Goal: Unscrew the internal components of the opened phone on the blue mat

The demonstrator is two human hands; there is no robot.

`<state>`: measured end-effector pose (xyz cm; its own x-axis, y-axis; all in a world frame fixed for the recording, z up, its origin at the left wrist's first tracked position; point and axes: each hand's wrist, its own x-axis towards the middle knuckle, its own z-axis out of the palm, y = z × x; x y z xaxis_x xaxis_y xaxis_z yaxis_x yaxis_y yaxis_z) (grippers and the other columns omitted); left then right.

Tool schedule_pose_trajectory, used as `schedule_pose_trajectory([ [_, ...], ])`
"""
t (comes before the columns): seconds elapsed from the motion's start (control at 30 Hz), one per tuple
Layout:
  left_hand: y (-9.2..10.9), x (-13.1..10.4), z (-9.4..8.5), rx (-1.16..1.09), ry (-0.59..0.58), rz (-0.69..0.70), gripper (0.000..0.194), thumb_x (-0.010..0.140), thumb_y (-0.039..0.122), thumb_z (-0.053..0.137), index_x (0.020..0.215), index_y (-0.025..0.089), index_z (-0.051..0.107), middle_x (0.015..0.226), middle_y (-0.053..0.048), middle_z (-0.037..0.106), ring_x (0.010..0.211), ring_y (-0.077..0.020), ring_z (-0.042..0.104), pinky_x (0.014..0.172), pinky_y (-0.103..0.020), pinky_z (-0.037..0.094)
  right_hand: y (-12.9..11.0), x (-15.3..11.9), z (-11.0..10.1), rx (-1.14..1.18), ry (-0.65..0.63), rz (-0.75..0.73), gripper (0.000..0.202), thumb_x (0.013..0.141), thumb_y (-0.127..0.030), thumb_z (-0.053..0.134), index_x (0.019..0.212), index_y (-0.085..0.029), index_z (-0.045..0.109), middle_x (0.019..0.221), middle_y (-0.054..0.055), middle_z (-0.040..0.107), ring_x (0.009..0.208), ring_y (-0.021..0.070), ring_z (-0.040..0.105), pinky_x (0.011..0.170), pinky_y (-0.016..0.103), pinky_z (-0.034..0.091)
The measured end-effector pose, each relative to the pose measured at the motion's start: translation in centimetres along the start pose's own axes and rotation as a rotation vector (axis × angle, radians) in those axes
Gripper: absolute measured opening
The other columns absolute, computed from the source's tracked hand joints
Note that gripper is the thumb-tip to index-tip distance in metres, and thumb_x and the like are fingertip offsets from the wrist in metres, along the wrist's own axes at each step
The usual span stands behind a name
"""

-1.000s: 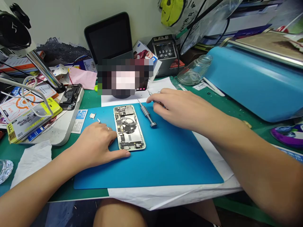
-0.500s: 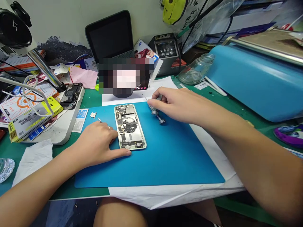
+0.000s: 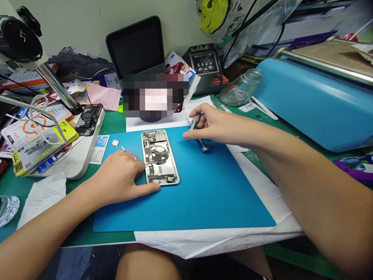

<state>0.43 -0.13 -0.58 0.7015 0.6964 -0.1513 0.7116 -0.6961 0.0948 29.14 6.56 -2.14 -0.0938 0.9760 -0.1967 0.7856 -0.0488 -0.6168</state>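
Firstly, glass jar (image 3: 241, 87): set at the rear right on green tabletop (image 3: 112, 120), near a blue rounded housing (image 3: 314, 105); clear-walled, hard to tell whether upright or tilted.
Glass dish (image 3: 9, 210): cut off by the left edge of view; contents impossible to make out.
Yellow battery box (image 3: 43, 149): perched on the white stand base (image 3: 76, 161), crossed by a white cable (image 3: 13, 102); contents hidden.
Phone body (image 3: 160, 157): lying flat on the far half of the blue mat (image 3: 186, 206), uncovered; filled with circuit boards, metal plates and a dark round patch.
Left hand (image 3: 122, 175): laid at the phone body's near left corner, with fingers loosely spread, index against the side and thumb stretched along the near edge; resting there rather than clasping.
Right hand (image 3: 212, 124): held over the mat's far right part, with thumb and fingers curled in, parted only by the grey screwdriver (image 3: 194, 122) held between.
Knobbed metal end (image 3: 205, 149): showing below the right hand; cannot tell whether part of the same tool or of a second.
Small metal parts (image 3: 115, 143): scattered just beyond the left hand, near a printed card (image 3: 100, 149).
Pixelated block (image 3: 154, 97): covering much of the space behind the mat, in front of a dark display (image 3: 136, 50).
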Motion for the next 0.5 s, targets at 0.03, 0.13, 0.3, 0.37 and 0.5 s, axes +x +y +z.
schedule_pose_trajectory([
  [0.03,0.0,0.0,0.0,0.003,-0.001,-0.002,0.055,0.094,0.067,0.054,0.067,0.020,0.053,0.066,-0.002,0.058,0.068,-0.0201,0.056,0.070,-0.035,0.034,0.0,0.0,0.0,-0.016,-0.002,-0.005,0.063,0.069,-0.048,0.084,0.118,-0.025,0.051,0.087,0.000,0.060,0.073,0.0197,0.059,0.058,0.031,0.044],
  [0.13,0.0,0.0,0.0,0.017,-0.001,-0.003,0.055,0.094,0.068,0.053,0.066,0.020,0.052,0.065,-0.002,0.058,0.067,-0.0202,0.056,0.069,-0.034,0.033,0.0,0.0,-0.1,-0.046,0.008,-0.023,0.066,0.066,-0.041,0.085,0.122,-0.025,0.052,0.093,0.001,0.062,0.080,0.0218,0.062,0.064,0.032,0.046],
  [0.3,0.0,-0.1,0.1,0.015,0.011,0.009,0.056,0.093,0.069,0.054,0.066,0.019,0.053,0.064,-0.002,0.057,0.066,-0.0199,0.055,0.068,-0.034,0.032,-0.6,0.0,-0.3,0.024,0.025,-0.028,0.060,0.073,-0.046,0.080,0.123,-0.022,0.057,0.092,0.005,0.071,0.082,0.0248,0.067,0.063,0.032,0.047],
  [0.37,0.0,-0.1,0.2,0.011,0.015,0.011,0.056,0.094,0.068,0.054,0.066,0.019,0.053,0.064,-0.002,0.057,0.066,-0.0197,0.055,0.068,-0.034,0.033,-0.9,-0.1,-0.3,0.018,0.073,-0.023,0.054,0.076,-0.055,0.075,0.117,-0.023,0.061,0.091,0.006,0.074,0.080,0.0253,0.068,0.063,0.033,0.047],
  [0.5,-0.1,-0.1,0.1,0.006,0.023,0.019,0.056,0.093,0.068,0.054,0.066,0.019,0.053,0.065,-0.002,0.058,0.066,-0.0199,0.056,0.068,-0.035,0.033,-1.4,-0.4,-0.2,-0.023,0.173,-0.056,0.039,0.091,-0.060,0.055,0.096,-0.024,0.067,0.082,0.005,0.073,0.072,0.0229,0.067,0.065,0.034,0.047],
])
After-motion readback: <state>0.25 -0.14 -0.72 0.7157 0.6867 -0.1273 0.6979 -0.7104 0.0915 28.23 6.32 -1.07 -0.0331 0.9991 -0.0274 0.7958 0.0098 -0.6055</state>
